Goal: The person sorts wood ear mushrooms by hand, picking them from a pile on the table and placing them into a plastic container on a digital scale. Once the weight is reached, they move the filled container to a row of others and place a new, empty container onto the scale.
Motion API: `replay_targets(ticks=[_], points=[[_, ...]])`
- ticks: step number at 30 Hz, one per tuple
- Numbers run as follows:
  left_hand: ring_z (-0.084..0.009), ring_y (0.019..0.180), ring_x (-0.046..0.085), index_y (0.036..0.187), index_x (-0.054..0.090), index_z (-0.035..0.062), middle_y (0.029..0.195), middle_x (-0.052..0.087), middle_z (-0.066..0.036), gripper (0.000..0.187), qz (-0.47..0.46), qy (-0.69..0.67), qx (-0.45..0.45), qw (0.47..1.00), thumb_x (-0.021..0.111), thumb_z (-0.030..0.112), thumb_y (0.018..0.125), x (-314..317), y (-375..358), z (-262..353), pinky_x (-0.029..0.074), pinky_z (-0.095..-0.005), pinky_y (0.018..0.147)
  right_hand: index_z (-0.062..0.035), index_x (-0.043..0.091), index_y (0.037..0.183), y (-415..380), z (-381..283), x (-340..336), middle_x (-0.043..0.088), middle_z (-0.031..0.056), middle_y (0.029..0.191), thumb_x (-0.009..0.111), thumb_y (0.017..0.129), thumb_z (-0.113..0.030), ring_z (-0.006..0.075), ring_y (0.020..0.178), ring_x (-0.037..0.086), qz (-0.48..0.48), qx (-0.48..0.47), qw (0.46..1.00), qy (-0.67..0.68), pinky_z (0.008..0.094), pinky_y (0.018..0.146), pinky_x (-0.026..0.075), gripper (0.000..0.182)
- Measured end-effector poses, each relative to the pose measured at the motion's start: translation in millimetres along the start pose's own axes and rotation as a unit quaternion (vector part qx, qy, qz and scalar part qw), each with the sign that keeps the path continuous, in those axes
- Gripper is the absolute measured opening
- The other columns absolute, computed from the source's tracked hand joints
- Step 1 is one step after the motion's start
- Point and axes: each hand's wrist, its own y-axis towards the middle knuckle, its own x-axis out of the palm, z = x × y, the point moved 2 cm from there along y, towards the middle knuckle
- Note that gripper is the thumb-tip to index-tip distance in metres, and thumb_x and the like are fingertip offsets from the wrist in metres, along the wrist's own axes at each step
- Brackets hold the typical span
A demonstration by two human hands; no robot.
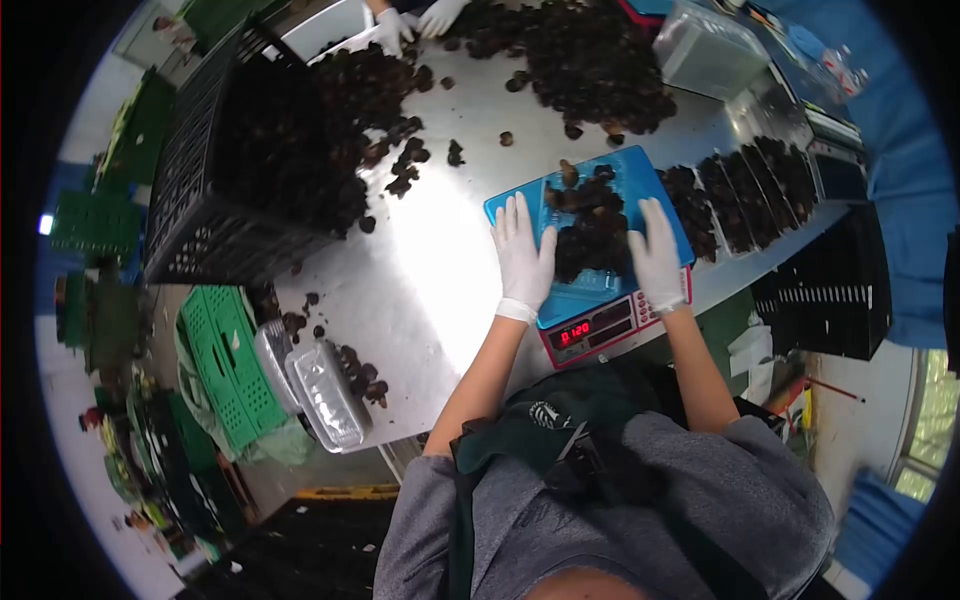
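Observation:
A clear plastic tray [583, 287] lies on the blue platform [628, 165] of a digital scale, partly filled with dark brown, mushroom-like pieces [592, 235]. The red scale display [576, 333] reads 0.120. My left hand [522, 258], in a white glove, rests along the tray's left side with fingers stretched out and thumb at its edge. On the opposite side, my gloved right hand [656, 258] is open, its fingers extended beside the tray's right edge. Neither hand is closed round anything.
A black crate [190, 190] of dark pieces lies tipped at left. Filled trays [745, 195] line the right side. Stacked clear trays [325, 390] sit at the front-left corner, and a plastic bin [710, 50] stands at back right. Another person's gloved hands [420, 22] are across the table.

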Motion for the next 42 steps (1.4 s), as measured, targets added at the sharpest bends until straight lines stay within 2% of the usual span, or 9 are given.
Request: replay_targets(ticks=[2, 5, 17, 22, 25, 29, 32, 38, 42], points=[[-0.0433, 0.143, 0.019, 0.149, 0.024, -0.0009, 0.15, 0.032, -0.023, 0.065, -0.013, 0.141, 0.049, 0.989, 0.049, 0.025, 0.095, -1.5, 1.7, -4.0, 0.015, -0.0502, 0.117, -0.0008, 0.039, 0.141, -1.7, -24.7, 20.7, 0.036, 0.0262, 0.147, 0.054, 0.093, -0.028, 0.0409, 0.138, 0.031, 0.011, -0.004, 0.998, -0.057, 0.0517, 0.113, 0.023, 0.057], [-0.0423, 0.141, 0.024, 0.148, 0.025, -0.0019, 0.149, 0.033, -0.025, 0.061, -0.049, 0.082, 0.133, 0.986, 0.046, 0.02, 0.096, 41.2, 13.0, 32.2, 0.017, -0.0503, 0.116, -0.0039, 0.041, 0.141, 19.5, -22.2, 1.4, 0.034, 0.0271, 0.147, 0.049, 0.095, -0.031, 0.0431, 0.139, 0.028, -0.058, -0.032, 0.994, -0.085, 0.0512, 0.114, 0.023, 0.054], [-0.0384, 0.135, 0.037, 0.14, 0.043, 0.0006, 0.148, 0.034, -0.025, 0.046, -0.019, -0.205, 0.065, 0.976, 0.044, 0.012, 0.096, -5.6, -4.9, 23.8, 0.027, -0.0389, 0.113, -0.01, 0.054, 0.132, 21.3, -29.6, -3.1, 0.04, 0.0225, 0.144, 0.067, 0.085, -0.022, 0.0426, 0.134, 0.035, -0.063, -0.045, 0.995, 0.064, 0.0456, 0.111, 0.031, 0.05], [-0.038, 0.135, 0.037, 0.139, 0.042, -0.0022, 0.147, 0.034, -0.025, 0.046, 0.057, -0.154, -0.04, 0.986, 0.041, 0.009, 0.094, -31.2, -46.4, -61.5, 0.027, -0.0397, 0.114, -0.0099, 0.06, 0.122, 35.1, -53.0, -32.8, 0.047, 0.0146, 0.14, 0.072, 0.078, -0.015, 0.0351, 0.129, 0.04, 0.039, -0.101, 0.994, 0.007, 0.0436, 0.108, 0.032, 0.046], [-0.0399, 0.137, 0.032, 0.141, 0.039, -0.0016, 0.149, 0.031, -0.025, 0.049, 0.077, -0.052, -0.085, 0.992, 0.044, 0.014, 0.095, -38.4, -82.2, -119.1, 0.024, -0.044, 0.115, -0.0063, 0.064, 0.111, 57.7, -113.1, -25.0, 0.061, 0.0126, 0.119, 0.064, 0.081, -0.004, 0.0317, 0.114, 0.054, 0.066, -0.056, 0.978, 0.189, 0.0399, 0.102, 0.038, 0.029], [-0.043, 0.14, 0.025, 0.145, 0.033, 0.0006, 0.15, 0.028, -0.026, 0.06, -0.001, 0.227, -0.152, 0.962, 0.05, 0.026, 0.094, -52.1, -104.6, -162.6, 0.018, -0.0515, 0.115, -0.0059, 0.056, 0.124, 92.6, -187.0, 81.7, 0.05, 0.0206, 0.132, 0.061, 0.087, -0.019, 0.0372, 0.123, 0.046, -0.134, -0.12, 0.962, 0.205, 0.0424, 0.106, 0.035, 0.039], [-0.0422, 0.14, 0.025, 0.147, 0.033, 0.008, 0.15, 0.03, -0.024, 0.064, 0.027, 0.254, -0.161, 0.953, 0.054, 0.031, 0.091, -83.6, -97.5, -200.4, 0.017, -0.0549, 0.115, -0.0057, 0.047, 0.135, 126.7, -223.8, 188.8, 0.038, 0.0267, 0.143, 0.059, 0.089, -0.032, 0.0446, 0.131, 0.037, -0.231, -0.154, 0.938, 0.206, 0.0459, 0.11, 0.031, 0.055], [-0.0436, 0.139, 0.025, 0.147, 0.037, 0.0176, 0.149, 0.032, -0.022, 0.061, 0.029, 0.263, -0.186, 0.946, 0.053, 0.034, 0.091, -110.3, -72.1, -224.1, 0.014, -0.0602, 0.114, -0.0094, 0.051, 0.135, 249.4, -357.4, 317.2, 0.041, 0.0186, 0.143, 0.064, 0.085, -0.037, 0.0395, 0.131, 0.036, -0.138, -0.393, 0.883, 0.215, 0.0481, 0.108, 0.033, 0.058], [-0.0437, 0.139, 0.026, 0.148, 0.035, 0.0187, 0.149, 0.032, -0.022, 0.062, 0.01, 0.248, -0.203, 0.947, 0.053, 0.035, 0.092, -110.1, -71.9, -225.2, 0.014, -0.0608, 0.113, -0.0261, 0.056, 0.131, 248.6, -401.2, 402.1, 0.033, 0.0121, 0.151, 0.059, 0.085, -0.052, 0.0382, 0.137, 0.03, -0.252, -0.479, 0.836, 0.083, 0.0676, 0.108, 0.017, 0.052]])
